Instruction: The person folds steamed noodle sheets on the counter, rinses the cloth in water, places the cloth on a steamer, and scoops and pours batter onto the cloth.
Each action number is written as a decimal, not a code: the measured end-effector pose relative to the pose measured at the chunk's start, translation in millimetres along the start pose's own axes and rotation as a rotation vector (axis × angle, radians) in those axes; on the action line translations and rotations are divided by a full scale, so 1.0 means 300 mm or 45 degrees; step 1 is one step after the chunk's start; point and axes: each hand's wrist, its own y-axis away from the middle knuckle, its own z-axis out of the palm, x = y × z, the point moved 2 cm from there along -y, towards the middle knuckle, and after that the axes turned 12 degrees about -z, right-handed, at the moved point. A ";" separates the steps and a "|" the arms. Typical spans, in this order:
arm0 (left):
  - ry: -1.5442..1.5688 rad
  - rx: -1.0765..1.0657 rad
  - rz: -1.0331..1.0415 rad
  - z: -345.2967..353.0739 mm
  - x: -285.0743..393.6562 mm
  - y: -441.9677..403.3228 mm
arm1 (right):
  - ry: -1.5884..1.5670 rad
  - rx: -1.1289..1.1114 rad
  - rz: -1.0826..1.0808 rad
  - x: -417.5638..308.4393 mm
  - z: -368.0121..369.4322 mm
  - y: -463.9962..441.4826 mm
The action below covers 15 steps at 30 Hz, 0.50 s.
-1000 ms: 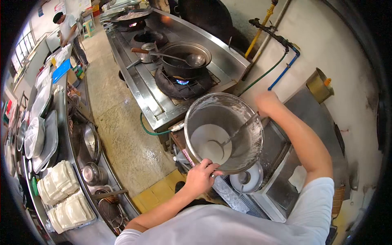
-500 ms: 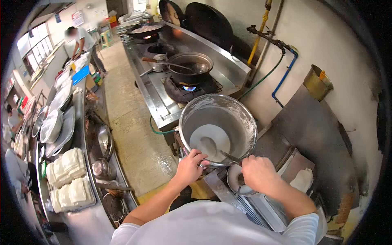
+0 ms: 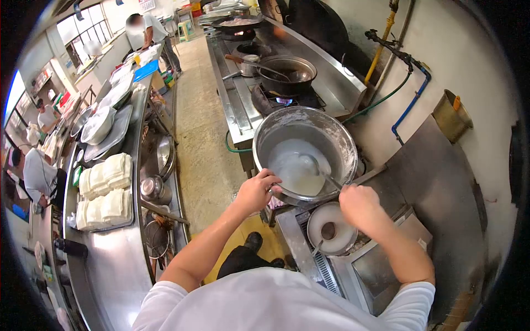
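A large metal pot (image 3: 345, 124) stands in front of me, with cloudy whitish liquid (image 3: 290, 160) in its bottom and pale residue on its inner wall. My left hand (image 3: 258, 190) grips the near left rim, fingers over the edge. My right hand (image 3: 360, 203) is closed round the handle of a ladle (image 3: 330, 180), whose bowl dips into the liquid. Below my right hand sits a smaller round pan (image 3: 345, 236) of whitish liquid, with a brown round thing (image 3: 328, 230) in it.
Beyond the pot, a dark pot (image 3: 298, 85) with another ladle sits over a blue flame on the steel stove (image 3: 237, 118). Left, a steel counter (image 3: 113, 259) bears stacked white slabs (image 3: 105, 207) and bowls. Co-workers (image 3: 157, 33) stand farther off. A brass-coloured bucket (image 3: 452, 116) hangs at right.
The ladle has swung rightward through the liquid, which now looks stirred. My left hand stays on the rim. The whole view has shifted, showing more of the smaller pan.
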 end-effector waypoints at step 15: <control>0.111 -0.020 0.021 0.016 -0.054 -0.026 | -0.011 0.117 0.135 -0.158 0.052 -0.081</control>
